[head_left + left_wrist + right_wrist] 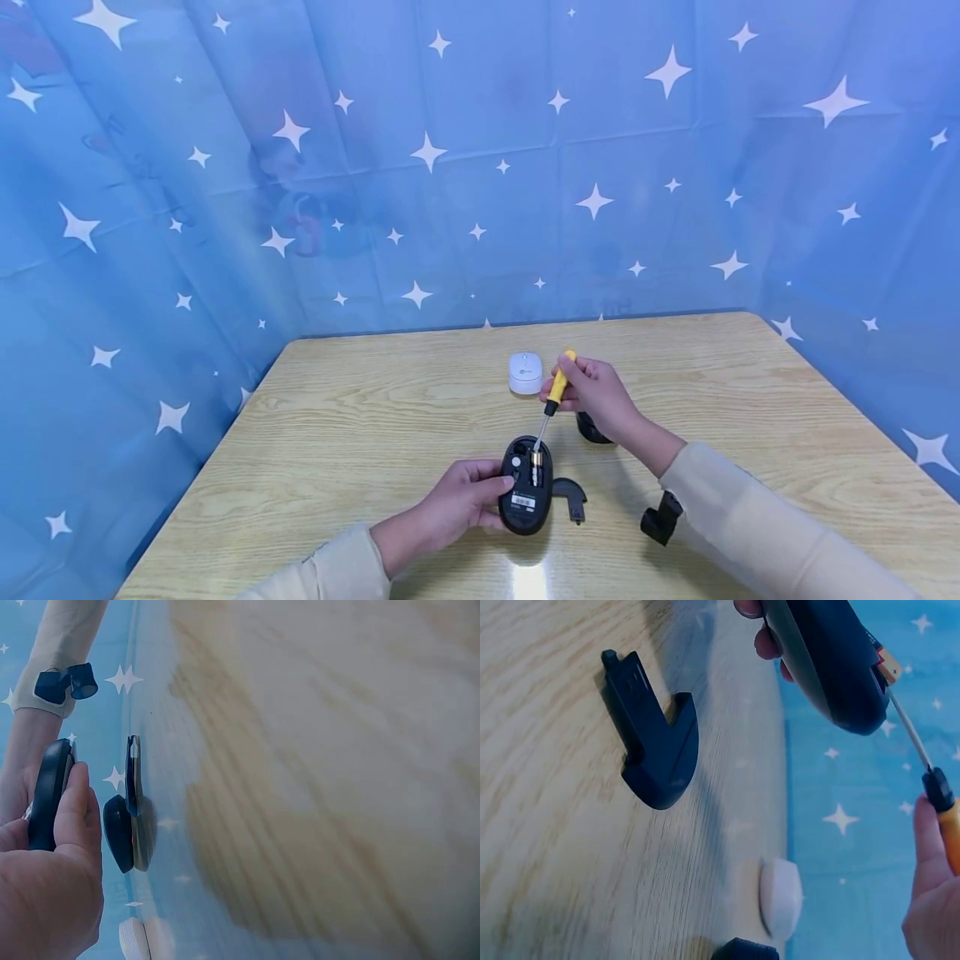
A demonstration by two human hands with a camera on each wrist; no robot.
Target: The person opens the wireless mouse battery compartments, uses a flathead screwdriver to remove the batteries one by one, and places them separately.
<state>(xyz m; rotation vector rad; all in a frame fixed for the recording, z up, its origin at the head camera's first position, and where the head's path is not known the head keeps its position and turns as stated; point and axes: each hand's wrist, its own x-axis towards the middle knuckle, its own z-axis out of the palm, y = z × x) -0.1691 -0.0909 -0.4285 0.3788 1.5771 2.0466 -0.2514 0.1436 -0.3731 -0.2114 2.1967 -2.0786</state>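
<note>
My left hand point(467, 497) grips a black computer mouse point(527, 510) by its side, underside up, thumb over the edge. Its battery bay lies uncovered, and a battery point(887, 666) with a copper-coloured end tilts up out of it. In my right hand point(596, 396) is a screwdriver point(558, 385) with a yellow handle, pinched by thumb and fingers. The metal shaft slants down, its tip at the battery's end in the bay. Beside the mouse, the black battery cover point(651, 735) lies on the table.
A white mouse point(525, 372) sits farther back on the wooden table point(390, 392). Partly hidden behind my right hand is a black object point(592, 428). A black wrist camera point(662, 518) hangs at my right sleeve. A blue curtain with white stars point(480, 183) surrounds the table.
</note>
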